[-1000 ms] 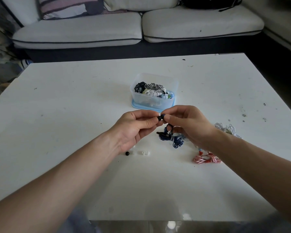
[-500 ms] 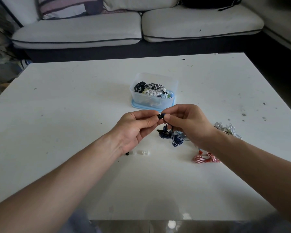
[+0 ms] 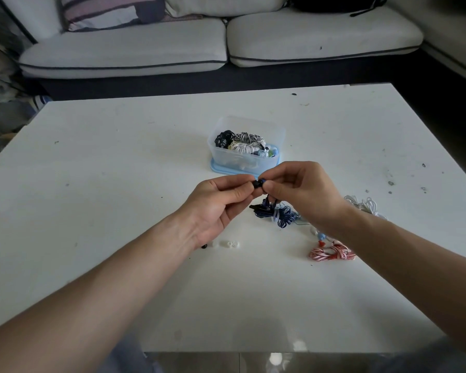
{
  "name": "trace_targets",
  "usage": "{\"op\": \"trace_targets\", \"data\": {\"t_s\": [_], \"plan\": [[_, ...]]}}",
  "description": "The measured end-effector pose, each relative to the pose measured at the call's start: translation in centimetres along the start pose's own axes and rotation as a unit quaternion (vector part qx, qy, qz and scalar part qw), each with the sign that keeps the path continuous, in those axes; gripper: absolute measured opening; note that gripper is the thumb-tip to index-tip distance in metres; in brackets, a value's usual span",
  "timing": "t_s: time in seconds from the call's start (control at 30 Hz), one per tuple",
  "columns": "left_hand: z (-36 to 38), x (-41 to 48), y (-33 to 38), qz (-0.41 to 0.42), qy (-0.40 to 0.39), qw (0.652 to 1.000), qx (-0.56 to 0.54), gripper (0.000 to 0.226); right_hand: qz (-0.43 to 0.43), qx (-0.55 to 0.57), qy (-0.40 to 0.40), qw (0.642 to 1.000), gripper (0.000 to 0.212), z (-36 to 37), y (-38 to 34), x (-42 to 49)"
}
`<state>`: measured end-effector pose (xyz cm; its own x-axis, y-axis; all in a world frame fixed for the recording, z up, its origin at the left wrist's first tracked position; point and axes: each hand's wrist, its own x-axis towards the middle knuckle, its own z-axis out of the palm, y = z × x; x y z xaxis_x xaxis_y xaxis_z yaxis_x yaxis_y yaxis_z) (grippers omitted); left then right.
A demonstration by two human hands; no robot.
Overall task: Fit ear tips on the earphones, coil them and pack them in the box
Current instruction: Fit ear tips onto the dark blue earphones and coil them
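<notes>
Where both hands meet at frame centre above the tabletop (image 3: 119,162), left hand (image 3: 215,203) pinches a black ear tip (image 3: 257,183), right hand (image 3: 299,192) pinches the blue earbud (image 3: 263,181). Tip likely soft, light, slippery: grip its rim.

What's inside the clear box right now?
The clear box holds coiled earphones: a black coil, a black-and-white striped coil and a white coil. Anything beneath them is covered.

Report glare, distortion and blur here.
Head view: glare spots on the glossy table near its front edge; wide-angle lens bows the sofa; soft daylight, faint shadows; black ear tip in left hand and blue earbud in right hand too small and dark to resolve.
</notes>
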<state>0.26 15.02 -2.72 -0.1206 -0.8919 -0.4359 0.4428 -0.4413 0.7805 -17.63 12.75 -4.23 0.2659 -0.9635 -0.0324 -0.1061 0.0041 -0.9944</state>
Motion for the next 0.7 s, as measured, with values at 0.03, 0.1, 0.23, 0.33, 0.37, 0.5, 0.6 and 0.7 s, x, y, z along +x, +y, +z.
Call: {"op": "trace_targets", "data": {"t_s": [0.03,0.1,0.23,0.33,0.37,0.5,0.6,0.7], "plan": [[0.0,0.0,0.01,0.0,0.001,1.0,0.0,0.016,-0.002,-0.004,0.003,1.0,0.01,0.03,-0.01,-0.01],[0.06,0.03,0.08,0.001,0.006,1.0,0.003,0.015,-0.003,-0.006,0.009,1.0,0.009,0.1,0.03,-0.02],[0.1,0.09,0.06,0.002,0.007,1.0,0.008,0.014,0.004,-0.001,0.018,1.0,0.007,0.36,0.14,-0.22],[-0.06,0.13,0.07,0.004,-0.004,1.0,0.007,0.015,0.02,0.023,0.015,0.999,0.008,0.47,0.15,-0.32],[-0.16,0.15,0.12,0.008,-0.007,1.0,0.01,0.016,0.023,0.027,0.014,0.999,0.007,0.54,0.09,-0.3],[-0.25,0.27,0.27,0.031,-0.001,0.998,0.046,0.017,0.027,0.015,0.043,0.999,0.006,0.6,-0.13,-0.21],[-0.22,0.29,0.32,0.041,0.004,0.998,0.044,0.018,0.024,0.007,0.06,0.998,0.006,0.6,-0.28,-0.22],[-0.25,0.3,0.38,0.035,0.001,0.999,0.032,0.018,0.023,0.006,0.067,0.997,0.008,0.5,-0.38,-0.21]]}}
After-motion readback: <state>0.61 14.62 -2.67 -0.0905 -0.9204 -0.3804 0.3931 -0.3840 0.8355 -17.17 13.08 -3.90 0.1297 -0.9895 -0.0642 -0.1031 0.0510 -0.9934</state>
